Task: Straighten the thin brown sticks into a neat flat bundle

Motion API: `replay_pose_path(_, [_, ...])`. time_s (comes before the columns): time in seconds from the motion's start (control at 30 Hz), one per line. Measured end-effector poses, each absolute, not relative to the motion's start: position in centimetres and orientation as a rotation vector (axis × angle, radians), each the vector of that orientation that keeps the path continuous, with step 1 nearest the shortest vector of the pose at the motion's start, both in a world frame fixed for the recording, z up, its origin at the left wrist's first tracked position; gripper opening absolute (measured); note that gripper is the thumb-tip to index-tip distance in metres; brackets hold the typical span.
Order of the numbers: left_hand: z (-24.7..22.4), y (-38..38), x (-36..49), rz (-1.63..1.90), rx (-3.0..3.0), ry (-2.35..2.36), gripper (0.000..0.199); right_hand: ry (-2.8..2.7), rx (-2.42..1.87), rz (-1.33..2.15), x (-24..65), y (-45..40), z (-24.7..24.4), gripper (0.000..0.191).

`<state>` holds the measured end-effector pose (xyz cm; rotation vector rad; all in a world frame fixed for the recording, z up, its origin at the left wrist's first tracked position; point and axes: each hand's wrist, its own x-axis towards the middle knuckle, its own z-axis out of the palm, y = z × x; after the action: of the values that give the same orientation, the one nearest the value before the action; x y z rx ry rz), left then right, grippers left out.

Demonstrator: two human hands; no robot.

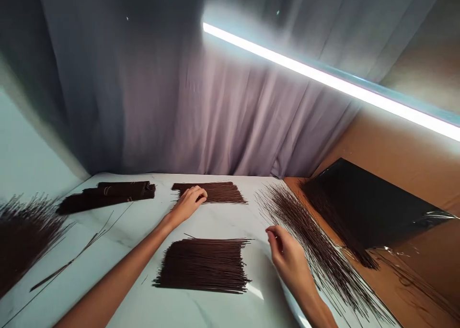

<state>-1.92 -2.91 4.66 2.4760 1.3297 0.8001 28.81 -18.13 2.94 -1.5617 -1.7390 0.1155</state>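
My left hand (190,203) reaches over the near edge of a flat stack of thin dark brown sticks, like incense sticks (223,193), at the back of the table. Its fingers are curled in, and what they hold, if anything, is hidden. My right hand (289,254) hovers beside a long loose spread of the same sticks (319,237). Thumb and fingertips there are pinched together, with nothing I can make out between them. Closer to me lies a second, thicker stack of sticks (203,265), roughly evened, touched by neither hand.
Tied bundles (115,191) lie at the back left, and a large dark heap of sticks (25,237) at the left edge. A few stray sticks (77,255) cross the white table (201,311). A black plastic-wrapped sheet (362,201) is at right. A tube light (305,69) hangs before the curtain.
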Motion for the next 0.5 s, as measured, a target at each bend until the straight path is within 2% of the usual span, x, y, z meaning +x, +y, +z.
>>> replay_pose_path(0.07, [3.1, -1.8, -1.2, 0.768, 2.527, 1.33, 0.013, -1.663, -1.603, 0.127, 30.1, -17.8, 3.0, 0.028])
replay_pose_path(0.17, [1.5, -1.5, -0.5, 0.756, 2.589, 1.339, 0.028, -1.645, -1.601, 0.138, 30.7, -17.7, 2.9, 0.031])
replay_pose_path(0.23, [1.0, -1.5, -0.3, 0.753, 2.621, 1.341, 0.032, -1.664, -1.591, 0.147, 30.4, -17.7, 2.8, 0.033])
replay_pose_path(0.43, [1.3, -1.4, -0.1, 0.803, 2.639, 1.375, 0.032, -1.758, -1.523, 0.221, 28.7, -18.1, 2.7, 0.03])
replay_pose_path(0.5, [2.0, -1.6, 0.0, 0.846, 2.619, 1.39, 0.024, -1.775, -1.493, 0.254, 28.4, -18.3, 2.7, 0.028])
